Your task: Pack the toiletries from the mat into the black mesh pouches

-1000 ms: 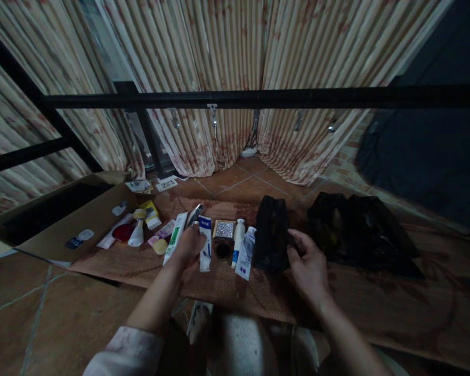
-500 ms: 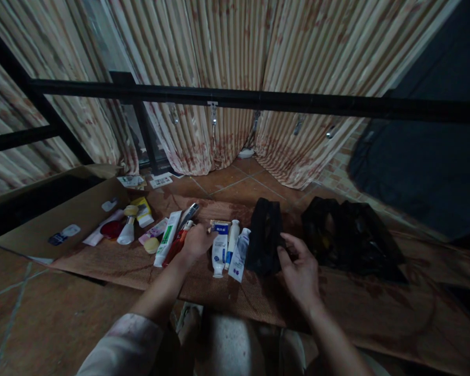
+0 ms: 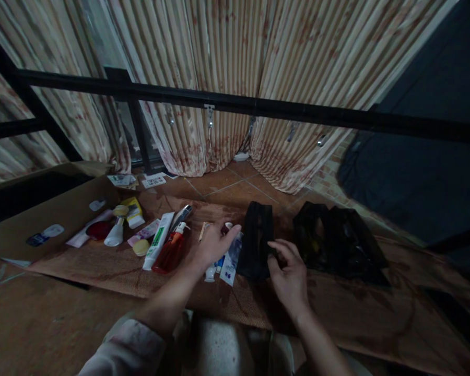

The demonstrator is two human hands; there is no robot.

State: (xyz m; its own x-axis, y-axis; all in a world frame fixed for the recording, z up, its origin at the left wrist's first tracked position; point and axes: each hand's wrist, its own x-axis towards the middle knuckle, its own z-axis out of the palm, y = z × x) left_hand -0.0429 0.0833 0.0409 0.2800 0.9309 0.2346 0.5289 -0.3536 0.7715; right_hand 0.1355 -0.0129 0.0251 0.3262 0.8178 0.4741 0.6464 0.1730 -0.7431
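Observation:
My left hand [image 3: 213, 244] is over a group of tubes, its thumb stretched apart from the fingers; the fingertips are partly hidden. Below it lie a white tube [image 3: 210, 273] and a pale tube with purple marks [image 3: 231, 263]. My right hand [image 3: 290, 271] pinches the right edge of a black pouch [image 3: 254, 261], which lies beside the tubes with its long opening upward. Left of my left hand are a red pump bottle [image 3: 169, 255], a white and green toothpaste tube [image 3: 159, 241] and a dark silver-capped tube [image 3: 183, 215].
Black plastic bags [image 3: 348, 245] lie at the right of the brown mat [image 3: 129, 277]. At the left stand a cardboard box [image 3: 74, 214], a small clear bottle [image 3: 115, 233], a yellow box [image 3: 133, 211] and a round yellow item [image 3: 141, 247]. A dark rail [image 3: 235, 101] crosses before striped curtains.
My left hand has moved right, from beside the red pump bottle to over the tubes. My right hand stays at the pouch's edge. The whole view has shifted slightly.

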